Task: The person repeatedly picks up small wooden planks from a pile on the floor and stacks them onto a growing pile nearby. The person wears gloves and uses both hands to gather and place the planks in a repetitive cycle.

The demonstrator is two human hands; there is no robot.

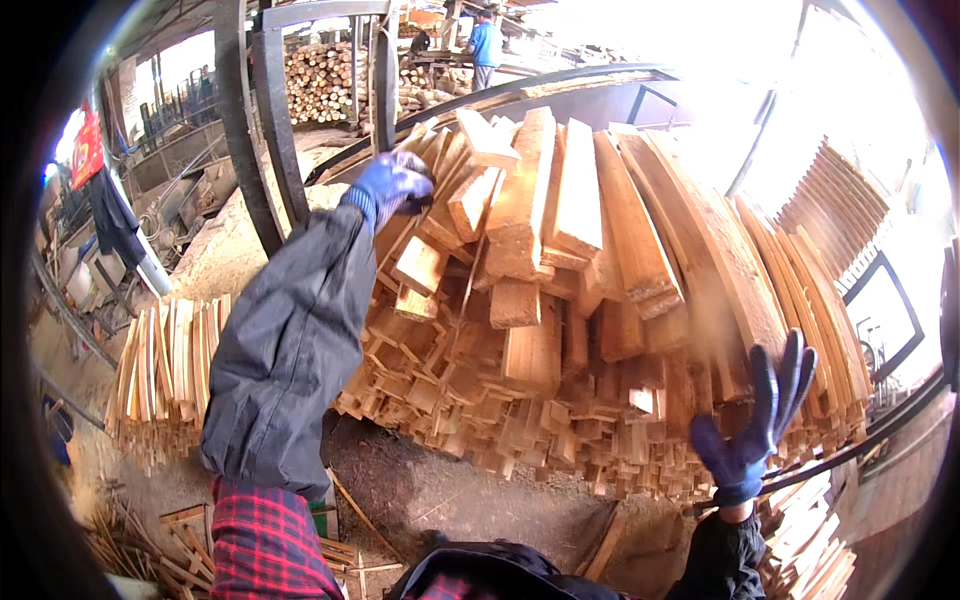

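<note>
A large stack of sawn wooden planks fills the middle, its cut ends toward me. My left hand, in a blue-purple knitted glove with dark fingers, is at the stack's upper left. Its fingers are curled, and whatever they may grip is hidden. Beside it lie shorter, tilted pieces of wood. At the stack's right front, my right hand, gloved in dark blue, is raised with fingers spread and nothing in it. It is nearest a long plank on the right part of the stack.
Thin strips are bundled at the left, with more strips at lower right. Dark metal posts rise beyond my left arm. A curved rail runs behind the stack. Farther back are piled logs and a person in blue.
</note>
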